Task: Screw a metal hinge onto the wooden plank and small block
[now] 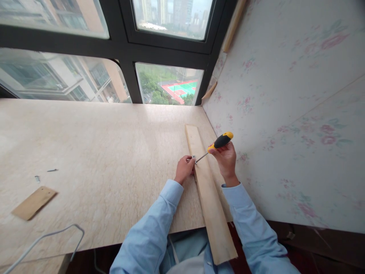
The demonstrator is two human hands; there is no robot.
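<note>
A long pale wooden board (pixel 209 194) lies on the marble-patterned sill, its near end sticking out past the front edge. My right hand (pixel 226 160) is closed around the yellow-and-black handle of a screwdriver (pixel 222 140). The screwdriver slants down to the left, its tip at the left edge of the board beside my left fingers. My left hand (pixel 184 167) pinches a small metal piece (pixel 193 156) against that same edge. Its exact shape, and any screw under the tip, are too small to make out.
On the left of the sill (pixel 114 152) lie a short wooden piece (pixel 35 202) and two small metal fasteners, a screw (pixel 37 179) and a thin one (pixel 52 170). A grey cable (pixel 54 234) curves over the front edge. Windows stand behind; a flowered wall (pixel 285 114) rises at right.
</note>
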